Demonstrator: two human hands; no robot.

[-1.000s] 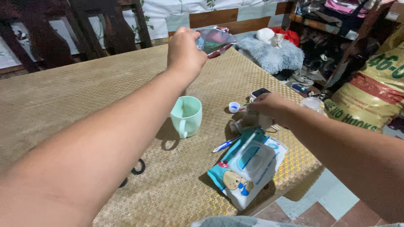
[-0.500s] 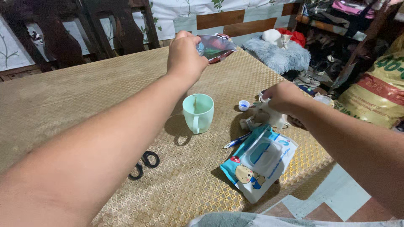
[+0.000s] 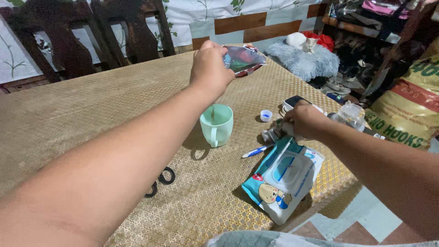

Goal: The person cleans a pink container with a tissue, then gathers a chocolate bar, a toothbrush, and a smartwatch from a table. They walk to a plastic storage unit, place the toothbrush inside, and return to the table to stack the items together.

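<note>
The left hand (image 3: 211, 68) is raised above the worktop (image 3: 91, 110), fingers pinched shut on one edge of a shiny foil pouch (image 3: 242, 58), which hangs tilted in the air above and a little beyond a mint-green mug (image 3: 216, 124). The mug stands upright, its handle turned toward the person. The right hand (image 3: 305, 120) lies low near the worktop's right edge, curled closed around a crumpled whitish thing (image 3: 275, 133) that is too hidden to identify. Just beyond it is a small blue-and-white cap (image 3: 265, 115) and a phone (image 3: 292, 101). A pen (image 3: 257, 151) lies between the mug and a pack of wet wipes (image 3: 283, 178). Black scissors (image 3: 160, 180) lie near the left forearm. A clear bottle (image 3: 348, 115) stands behind the right wrist.
</note>
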